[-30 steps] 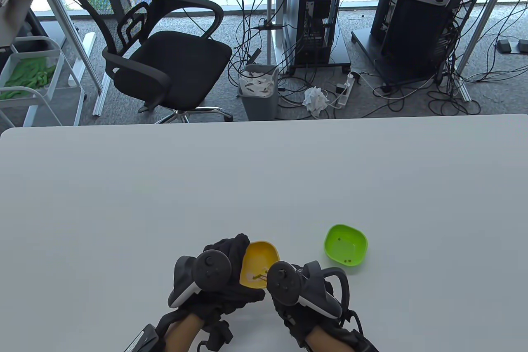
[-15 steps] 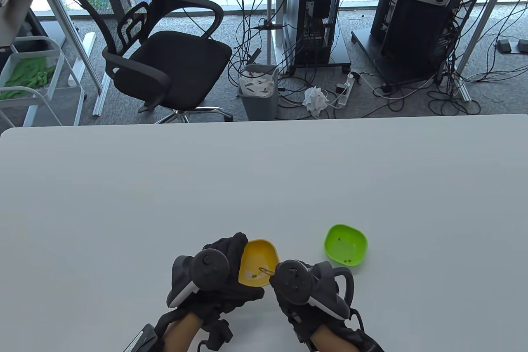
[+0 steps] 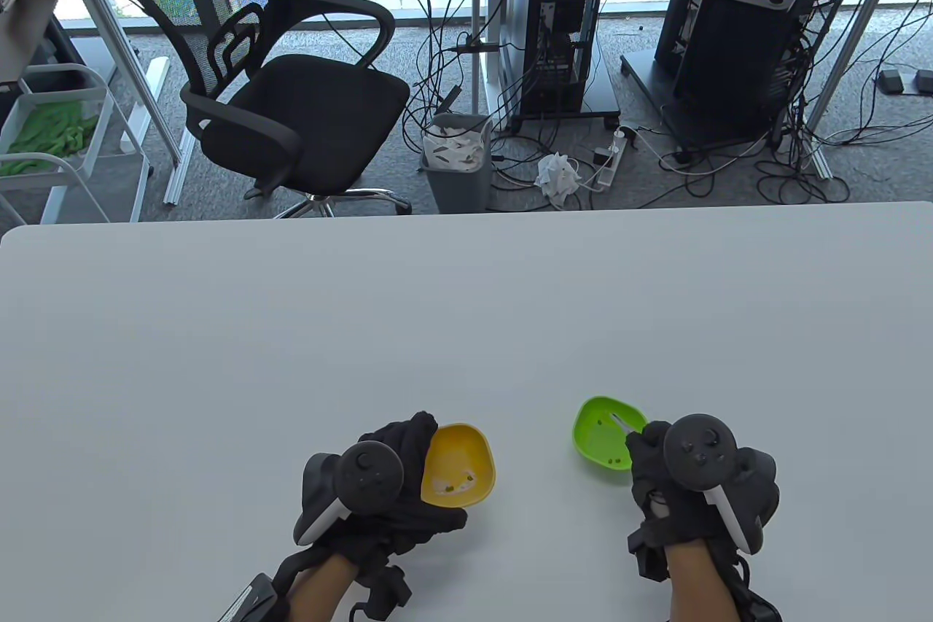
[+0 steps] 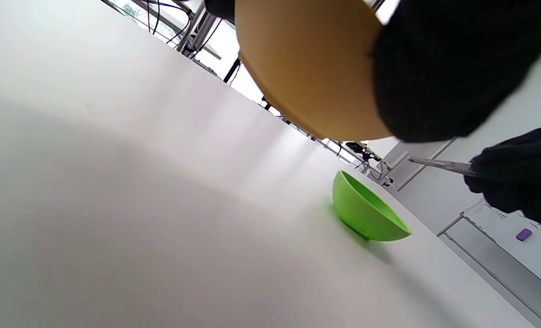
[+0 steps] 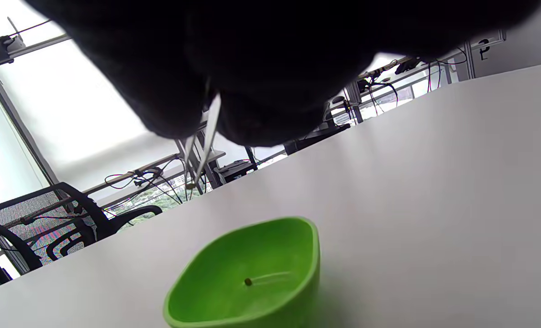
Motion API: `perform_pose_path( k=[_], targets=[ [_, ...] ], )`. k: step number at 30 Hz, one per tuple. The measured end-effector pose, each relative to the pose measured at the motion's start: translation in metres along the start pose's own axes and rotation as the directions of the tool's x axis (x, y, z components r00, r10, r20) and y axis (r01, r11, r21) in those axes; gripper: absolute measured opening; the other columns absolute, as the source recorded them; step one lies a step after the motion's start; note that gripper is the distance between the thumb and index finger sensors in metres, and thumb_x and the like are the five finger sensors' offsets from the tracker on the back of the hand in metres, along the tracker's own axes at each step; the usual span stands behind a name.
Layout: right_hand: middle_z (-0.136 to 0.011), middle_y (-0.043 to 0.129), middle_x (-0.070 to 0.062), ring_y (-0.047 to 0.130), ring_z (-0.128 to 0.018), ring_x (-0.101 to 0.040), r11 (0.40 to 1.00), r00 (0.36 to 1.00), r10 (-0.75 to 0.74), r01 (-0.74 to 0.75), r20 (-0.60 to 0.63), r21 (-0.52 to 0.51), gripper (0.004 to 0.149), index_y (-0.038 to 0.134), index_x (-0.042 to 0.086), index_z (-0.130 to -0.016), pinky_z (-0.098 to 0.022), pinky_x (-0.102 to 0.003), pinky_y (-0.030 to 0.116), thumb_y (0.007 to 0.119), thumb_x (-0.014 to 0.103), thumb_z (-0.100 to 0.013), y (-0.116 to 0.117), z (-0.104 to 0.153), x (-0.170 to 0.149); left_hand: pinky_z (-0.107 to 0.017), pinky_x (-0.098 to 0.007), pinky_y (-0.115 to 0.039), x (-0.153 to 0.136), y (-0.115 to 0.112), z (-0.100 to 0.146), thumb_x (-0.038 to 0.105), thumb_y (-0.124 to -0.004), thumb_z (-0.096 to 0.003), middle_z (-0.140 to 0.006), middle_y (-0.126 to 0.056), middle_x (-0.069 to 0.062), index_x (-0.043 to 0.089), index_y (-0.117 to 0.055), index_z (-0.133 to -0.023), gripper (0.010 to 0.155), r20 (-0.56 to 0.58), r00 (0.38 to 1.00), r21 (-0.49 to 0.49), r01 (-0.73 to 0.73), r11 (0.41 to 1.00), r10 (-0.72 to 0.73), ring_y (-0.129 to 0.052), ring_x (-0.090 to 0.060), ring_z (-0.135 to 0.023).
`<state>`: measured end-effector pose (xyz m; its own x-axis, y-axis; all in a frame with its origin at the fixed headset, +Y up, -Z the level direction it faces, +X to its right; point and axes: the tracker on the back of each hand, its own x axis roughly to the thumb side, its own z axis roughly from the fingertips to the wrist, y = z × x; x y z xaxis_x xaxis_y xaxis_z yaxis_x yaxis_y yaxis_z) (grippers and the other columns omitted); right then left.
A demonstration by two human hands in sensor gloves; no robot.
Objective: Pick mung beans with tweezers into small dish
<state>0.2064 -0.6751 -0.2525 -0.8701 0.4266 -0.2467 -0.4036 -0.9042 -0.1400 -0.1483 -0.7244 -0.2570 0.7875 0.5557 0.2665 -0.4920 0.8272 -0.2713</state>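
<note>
Drop-off step, I'd say. My right hand (image 3: 685,483) pinches the tweezers (image 3: 622,422), tips out over the green dish (image 3: 587,432), which sits on the counter (image 3: 466,316) near its front edge, right of centre. In the right wrist view the tweezer tips (image 5: 193,182) look nearly pressed together w/ a small dark speck at the very end, prob. a mung bean, hanging above the dish, not touching it. One bean (image 5: 248,282) already lies on the dish floor; a few more dark specks show in the table view.

My left hand (image 3: 386,491) grips the yellow dish (image 3: 466,458) by its left side, tipped and lifted off the counter acc. to the left wrist view, near the front edge, well apart from the green one. Some beans (image 3: 455,485) left in it, low on the near side.

Next move, my guess: ease the pinch so the tips spread and the bean falls inside the rim. Needs tips kept low & over the middle, since a round bean may bounce or roll out. Then back to the yellow dish for another.
</note>
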Motion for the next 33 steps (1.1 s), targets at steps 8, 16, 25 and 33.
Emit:
perform_pose_path(
  k=[8, 16, 25, 33],
  targets=[
    [-0.046, 0.099, -0.015, 0.093, -0.020, -0.009, 0.999, 1.000, 0.005, -0.005, -0.015, 0.037, 0.035, 0.099, 0.004, -0.066, -0.013, -0.029, 0.087, 0.091, 0.031, -0.046, 0.0112, -0.0051, -0.0041, -0.077, -0.068, -0.022, -0.0015, 0.0030, 0.0021, 0.065, -0.098, -0.0327, -0.117, -0.037, -0.013, 0.013, -0.024, -0.114, 0.121, 0.000, 1.000, 0.013, -0.010, 1.000, 0.010, -0.036, -0.045, -0.110],
    [-0.046, 0.099, -0.015, 0.093, -0.020, -0.009, 0.999, 1.000, -0.002, 0.004, -0.024, 0.045, 0.035, 0.099, 0.004, -0.066, -0.013, -0.029, 0.087, 0.090, 0.032, -0.046, 0.0126, -0.0057, -0.0055, -0.077, -0.068, -0.023, -0.0020, 0.0033, 0.0025, 0.065, -0.098, -0.0327, -0.117, -0.037, -0.013, 0.012, -0.024, -0.114, 0.121, 0.000, 1.000, 0.015, -0.009, 1.000, 0.009, -0.037, -0.045, -0.110],
    [-0.047, 0.099, -0.015, 0.093, -0.021, -0.009, 0.999, 1.000, -0.010, 0.011, -0.028, 0.046, 0.035, 0.098, 0.004, -0.067, -0.014, -0.029, 0.087, 0.090, 0.032, -0.046, 0.0126, -0.0053, -0.0060, -0.077, -0.068, -0.023, -0.0020, 0.0033, 0.0025, 0.064, -0.098, -0.0327, -0.117, -0.037, -0.013, 0.012, -0.024, -0.114, 0.121, 0.001, 1.000, 0.013, -0.008, 1.000, 0.008, -0.036, -0.045, -0.110],
    [-0.047, 0.099, -0.015, 0.093, -0.021, -0.009, 0.999, 1.000, -0.014, 0.015, -0.021, 0.042, 0.035, 0.098, 0.004, -0.067, -0.014, -0.029, 0.087, 0.090, 0.032, -0.046, 0.0127, -0.0054, -0.0058, -0.077, -0.068, -0.023, -0.0020, 0.0033, 0.0026, 0.064, -0.098, -0.0328, -0.117, -0.037, -0.013, 0.012, -0.024, -0.114, 0.121, 0.001, 1.000, 0.013, -0.007, 1.000, 0.007, -0.037, -0.045, -0.110]
  ],
)
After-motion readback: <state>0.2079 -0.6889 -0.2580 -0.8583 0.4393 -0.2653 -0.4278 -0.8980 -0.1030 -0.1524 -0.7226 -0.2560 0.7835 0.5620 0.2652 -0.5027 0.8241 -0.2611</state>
